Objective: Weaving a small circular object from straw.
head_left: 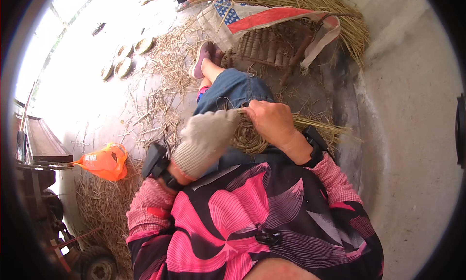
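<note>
A round coil of woven straw (248,138) rests on my lap, partly covered by my hands. My left hand (208,130), in a pale knitted glove, is closed at the coil's far edge, its fingertips pinching straw. Right beside it my bare right hand (272,120) pinches the same edge with thumb and fingers. A bundle of loose straw stalks (318,125) sticks out to the right from behind my right wrist. A thin, looped strand (224,103) rises just beyond the glove. Exactly how the strands cross between my fingertips is hidden.
Loose straw (160,93) litters the floor. Ahead stands a wooden slatted chair (264,49) with a striped cloth (267,18), near a big straw bundle (340,13). Several round woven pieces (123,66) lie far left. An orange bag (104,162) hangs left; a concrete wall (412,110) rises right.
</note>
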A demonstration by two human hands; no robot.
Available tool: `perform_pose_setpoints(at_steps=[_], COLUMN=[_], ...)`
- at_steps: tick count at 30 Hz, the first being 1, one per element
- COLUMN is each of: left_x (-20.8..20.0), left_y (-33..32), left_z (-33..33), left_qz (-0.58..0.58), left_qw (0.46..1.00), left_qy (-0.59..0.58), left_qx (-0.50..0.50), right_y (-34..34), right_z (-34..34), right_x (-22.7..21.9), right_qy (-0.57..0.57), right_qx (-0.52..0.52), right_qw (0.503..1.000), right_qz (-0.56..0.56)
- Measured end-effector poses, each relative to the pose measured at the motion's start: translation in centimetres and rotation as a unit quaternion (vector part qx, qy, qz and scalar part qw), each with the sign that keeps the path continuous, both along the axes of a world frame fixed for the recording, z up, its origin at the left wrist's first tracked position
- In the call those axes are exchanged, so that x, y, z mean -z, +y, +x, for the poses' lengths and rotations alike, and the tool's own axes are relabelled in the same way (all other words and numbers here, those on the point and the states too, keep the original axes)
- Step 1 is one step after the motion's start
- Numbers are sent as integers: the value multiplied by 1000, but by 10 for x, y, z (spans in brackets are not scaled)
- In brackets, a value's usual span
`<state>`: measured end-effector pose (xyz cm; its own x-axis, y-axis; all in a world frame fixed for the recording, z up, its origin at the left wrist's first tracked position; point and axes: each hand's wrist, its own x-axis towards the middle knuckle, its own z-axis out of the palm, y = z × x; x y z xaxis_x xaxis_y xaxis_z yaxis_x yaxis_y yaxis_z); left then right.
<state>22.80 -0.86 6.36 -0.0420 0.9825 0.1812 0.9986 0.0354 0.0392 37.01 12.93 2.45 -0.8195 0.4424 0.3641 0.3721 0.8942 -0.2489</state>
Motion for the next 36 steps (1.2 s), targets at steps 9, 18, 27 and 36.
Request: perform_pose_setpoints(at_steps=[9,18,27,36], left_x=[9,49,19,50], left_y=[-2,-143,-54,40], left_z=[-4,-168,-81,-54], left_qz=[29,169,132,-117], left_qw=[998,717,828,455], left_qy=[-59,-448,-514,-882], left_qx=[8,-507,-180,-51], right_y=[-7,29,30,21], right_z=[-1,39,26,24], right_x=[-6,-11,-8,-13], right_qy=[8,170,178,159], right_qx=[-7,-154,-205,-206], right_qw=[1000,970,960,963], right_qz=[16,77,69,69])
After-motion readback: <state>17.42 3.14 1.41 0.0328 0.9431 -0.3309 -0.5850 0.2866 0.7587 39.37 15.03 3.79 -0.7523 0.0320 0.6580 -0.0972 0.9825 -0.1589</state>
